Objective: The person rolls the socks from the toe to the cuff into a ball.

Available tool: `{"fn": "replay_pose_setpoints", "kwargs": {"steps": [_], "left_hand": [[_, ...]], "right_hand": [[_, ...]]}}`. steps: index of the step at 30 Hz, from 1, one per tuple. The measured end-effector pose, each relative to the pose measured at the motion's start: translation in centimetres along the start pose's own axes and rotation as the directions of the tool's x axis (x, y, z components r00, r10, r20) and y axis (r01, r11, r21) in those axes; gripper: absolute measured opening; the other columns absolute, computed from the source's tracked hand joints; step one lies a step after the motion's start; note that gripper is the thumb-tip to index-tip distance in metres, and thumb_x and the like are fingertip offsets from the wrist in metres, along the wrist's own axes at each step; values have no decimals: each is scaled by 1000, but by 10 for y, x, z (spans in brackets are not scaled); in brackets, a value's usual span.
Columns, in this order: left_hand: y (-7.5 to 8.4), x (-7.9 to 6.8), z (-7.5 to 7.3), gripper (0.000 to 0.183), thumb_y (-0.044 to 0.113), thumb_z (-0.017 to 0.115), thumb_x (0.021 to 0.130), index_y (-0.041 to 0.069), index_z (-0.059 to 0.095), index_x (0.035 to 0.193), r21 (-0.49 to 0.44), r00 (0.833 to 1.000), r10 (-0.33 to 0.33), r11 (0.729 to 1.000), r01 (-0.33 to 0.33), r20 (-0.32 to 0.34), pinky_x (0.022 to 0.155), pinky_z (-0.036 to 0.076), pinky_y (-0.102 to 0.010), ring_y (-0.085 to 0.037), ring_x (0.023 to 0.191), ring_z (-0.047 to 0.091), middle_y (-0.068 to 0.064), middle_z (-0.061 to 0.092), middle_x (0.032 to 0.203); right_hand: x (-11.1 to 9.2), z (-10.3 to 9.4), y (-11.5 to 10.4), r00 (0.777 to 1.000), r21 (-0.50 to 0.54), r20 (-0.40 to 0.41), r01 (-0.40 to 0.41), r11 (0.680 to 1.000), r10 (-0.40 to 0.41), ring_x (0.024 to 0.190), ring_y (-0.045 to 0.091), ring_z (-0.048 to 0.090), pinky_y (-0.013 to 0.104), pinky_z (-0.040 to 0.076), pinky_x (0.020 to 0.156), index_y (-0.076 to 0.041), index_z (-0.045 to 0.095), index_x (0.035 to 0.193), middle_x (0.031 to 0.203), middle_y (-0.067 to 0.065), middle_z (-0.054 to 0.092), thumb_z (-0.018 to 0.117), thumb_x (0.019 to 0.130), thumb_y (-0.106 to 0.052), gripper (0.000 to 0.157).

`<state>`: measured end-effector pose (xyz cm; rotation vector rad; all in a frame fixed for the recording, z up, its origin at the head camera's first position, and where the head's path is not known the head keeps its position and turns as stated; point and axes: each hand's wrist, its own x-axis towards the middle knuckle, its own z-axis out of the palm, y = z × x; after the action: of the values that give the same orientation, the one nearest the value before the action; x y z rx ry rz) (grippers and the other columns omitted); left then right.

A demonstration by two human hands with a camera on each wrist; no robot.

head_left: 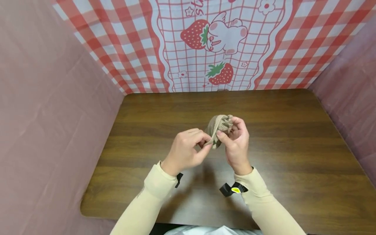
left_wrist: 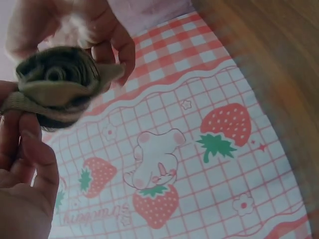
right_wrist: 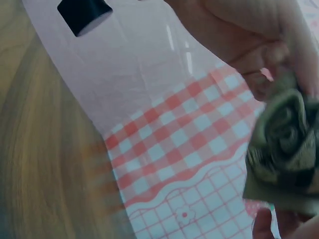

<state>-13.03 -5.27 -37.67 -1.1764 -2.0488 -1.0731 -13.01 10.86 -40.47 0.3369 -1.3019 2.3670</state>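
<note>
A rolled camouflage cloth [head_left: 221, 125] in tan, brown and green is held up over the middle of the table. In the left wrist view, the coiled end of the cloth [left_wrist: 55, 74] shows a tight spiral inside a tan outer band. My left hand [head_left: 187, 148] pinches the band's lower left edge between thumb and fingers. From the other side my right hand [head_left: 237, 143] grips the roll, its thumb lying on the near face and its fingers behind. The roll [right_wrist: 284, 144] also appears at the right wrist view's edge, partly cut off.
The brown wooden table [head_left: 135, 156] lies beneath both hands. A red checked cloth with strawberries [head_left: 220, 73] hangs along its back edge. Pink sheets [head_left: 67, 114] stand on both sides. Each wrist bears a black strap device [head_left: 226, 189].
</note>
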Motion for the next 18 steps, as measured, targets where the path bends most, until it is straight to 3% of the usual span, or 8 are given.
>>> {"fn": "replay_pose_setpoints", "kwargs": {"steps": [4, 8, 12, 15, 18], "left_hand": [[6, 0, 5, 14, -4, 67, 73, 9, 64, 74, 125, 997, 60, 991, -54, -47, 58, 44, -18, -6, 60, 52, 5, 58, 64], [11, -2, 12, 14, -3, 68, 72, 9, 63, 72, 195, 993, 35, 981, -13, -111, 55, 43, -18, -6, 58, 51, 5, 56, 62], [16, -3, 14, 13, -1, 70, 73, 9, 62, 73, 141, 983, -66, 986, 91, -170, 55, 40, -19, -7, 57, 48, 3, 52, 62], [16, -4, 12, 14, 1, 71, 74, 9, 60, 73, 70, 979, -127, 988, 139, -160, 57, 39, -20, -8, 59, 47, 2, 50, 65], [15, -5, 12, 15, 1, 71, 75, 9, 58, 72, 13, 981, -143, 989, 146, -134, 58, 40, -18, -8, 62, 48, 2, 50, 67]], "right_hand": [[-4, 8, 1, 992, -35, -103, 73, 997, -76, 92, 13, 59, 25, 47, 82, -5, 52, 107, 102, 5, 62, 58, 70, 22, 46], [-7, 13, 2, 976, -62, -170, 124, 990, -133, 93, 15, 58, 25, 47, 81, -4, 52, 107, 103, 8, 60, 58, 71, 22, 45], [-7, 17, 2, 969, -55, -181, 158, 986, -166, 93, 16, 58, 25, 47, 81, -2, 52, 107, 103, 9, 60, 59, 71, 22, 45], [-6, 18, 2, 969, -40, -182, 164, 986, -169, 94, 16, 58, 25, 47, 82, -2, 52, 108, 103, 8, 60, 59, 70, 23, 46], [-6, 19, 0, 964, -32, -197, 175, 984, -178, 94, 16, 58, 26, 47, 82, -2, 52, 108, 103, 9, 60, 58, 71, 23, 45]]}}
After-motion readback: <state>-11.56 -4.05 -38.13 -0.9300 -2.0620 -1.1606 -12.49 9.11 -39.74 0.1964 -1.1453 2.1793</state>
